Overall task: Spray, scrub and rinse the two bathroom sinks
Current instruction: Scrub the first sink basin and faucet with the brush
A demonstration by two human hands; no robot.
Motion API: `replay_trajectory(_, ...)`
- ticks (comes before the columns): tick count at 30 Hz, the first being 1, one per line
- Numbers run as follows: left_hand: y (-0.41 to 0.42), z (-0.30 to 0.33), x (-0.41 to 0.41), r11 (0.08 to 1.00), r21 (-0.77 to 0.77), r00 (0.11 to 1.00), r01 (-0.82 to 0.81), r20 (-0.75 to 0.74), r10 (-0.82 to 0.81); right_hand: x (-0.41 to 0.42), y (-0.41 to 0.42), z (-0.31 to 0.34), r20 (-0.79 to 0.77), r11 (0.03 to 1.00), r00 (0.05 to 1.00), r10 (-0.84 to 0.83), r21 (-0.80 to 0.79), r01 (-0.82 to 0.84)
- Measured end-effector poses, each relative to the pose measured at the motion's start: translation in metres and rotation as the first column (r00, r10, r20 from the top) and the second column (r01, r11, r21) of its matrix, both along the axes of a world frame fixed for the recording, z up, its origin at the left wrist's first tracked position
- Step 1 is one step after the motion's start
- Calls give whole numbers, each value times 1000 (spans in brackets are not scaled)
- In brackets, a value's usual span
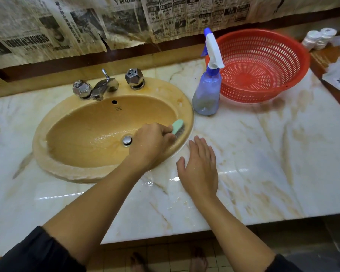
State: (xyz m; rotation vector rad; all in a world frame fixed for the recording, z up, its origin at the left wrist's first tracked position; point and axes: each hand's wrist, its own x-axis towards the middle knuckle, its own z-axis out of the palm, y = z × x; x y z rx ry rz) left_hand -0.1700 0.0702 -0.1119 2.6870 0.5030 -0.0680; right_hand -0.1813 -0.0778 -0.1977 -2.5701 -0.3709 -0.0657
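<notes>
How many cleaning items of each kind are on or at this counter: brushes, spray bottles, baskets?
Brush, gripped by the left hand in the sink: 1
Spray bottle: 1
Red basket: 1
Total: 3

The old newspaper [165, 18] on the wall has small print. Only the number "4000" can be read. The rest is too blurry.

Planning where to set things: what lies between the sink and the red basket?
In the head view, the spray bottle stands on the counter between sink and red basket.
</notes>
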Motion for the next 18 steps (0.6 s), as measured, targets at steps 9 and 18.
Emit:
replay_trajectory(9, -12, -3, 10, 999, 25, 997, -20, 70, 19, 0, 1, -1, 4, 1000, 1000, -13, 14, 13)
replay_trajectory(18, 16, -23, -2, 991, -30, 991, -131, -12, 131, 0, 2, 0, -5, 1000, 1000, -19, 7, 19)
